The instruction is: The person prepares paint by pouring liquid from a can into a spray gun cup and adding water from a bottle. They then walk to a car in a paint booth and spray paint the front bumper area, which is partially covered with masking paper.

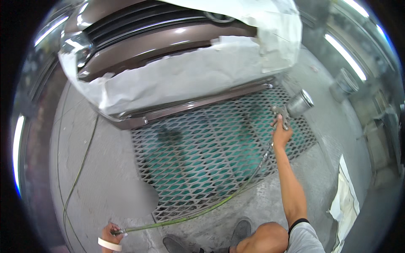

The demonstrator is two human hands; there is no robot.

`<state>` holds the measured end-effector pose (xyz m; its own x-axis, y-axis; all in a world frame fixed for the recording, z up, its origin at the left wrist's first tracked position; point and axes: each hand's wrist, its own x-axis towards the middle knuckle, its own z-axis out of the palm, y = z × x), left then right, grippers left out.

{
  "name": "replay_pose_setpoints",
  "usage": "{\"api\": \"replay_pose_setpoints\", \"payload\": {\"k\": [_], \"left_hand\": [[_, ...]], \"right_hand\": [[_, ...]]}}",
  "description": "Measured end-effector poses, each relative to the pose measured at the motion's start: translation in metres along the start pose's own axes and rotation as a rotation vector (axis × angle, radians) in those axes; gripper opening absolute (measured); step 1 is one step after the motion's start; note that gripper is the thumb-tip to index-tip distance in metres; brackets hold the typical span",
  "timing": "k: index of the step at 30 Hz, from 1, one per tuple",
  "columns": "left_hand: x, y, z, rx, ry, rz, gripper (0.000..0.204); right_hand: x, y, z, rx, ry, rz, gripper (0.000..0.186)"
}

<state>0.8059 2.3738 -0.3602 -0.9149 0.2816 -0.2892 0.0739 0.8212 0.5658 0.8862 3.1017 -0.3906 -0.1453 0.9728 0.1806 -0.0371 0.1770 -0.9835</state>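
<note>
My right hand (282, 137) is stretched forward and wrapped round the handle of a paint spray gun (282, 113). A silver metal cup (300, 103) is fixed to the gun and tilts to the right. From the handle a green air hose (202, 214) curves down over the floor grating to my left hand (110, 234) at the lower left. That hand is closed on the hose near a metal fitting. The gun is to the right of a brown car bumper (168, 46) and apart from it. My finger hides part of the trigger.
White masking paper (181, 78) covers the bumper's lower part. Below its brown lower lip (202, 103) lies a metal grating (202, 152) over green material. More hose (80, 168) runs along the left floor. A bucket (344, 84) and a crumpled paper sheet (344, 206) are at right.
</note>
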Motion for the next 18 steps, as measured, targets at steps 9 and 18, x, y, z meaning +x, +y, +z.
{"api": "replay_pose_setpoints", "payload": {"k": [9,18], "left_hand": [[-0.062,-0.111,-0.067,0.242,0.136,-0.23,0.037],[-0.117,-0.206,-0.049,0.23,-0.096,-0.297,0.032]], "right_hand": [[-0.157,-0.007,0.074,0.079,-0.194,0.091,0.026],[-0.26,-0.029,0.092,0.288,-0.825,0.206,0.03]]}}
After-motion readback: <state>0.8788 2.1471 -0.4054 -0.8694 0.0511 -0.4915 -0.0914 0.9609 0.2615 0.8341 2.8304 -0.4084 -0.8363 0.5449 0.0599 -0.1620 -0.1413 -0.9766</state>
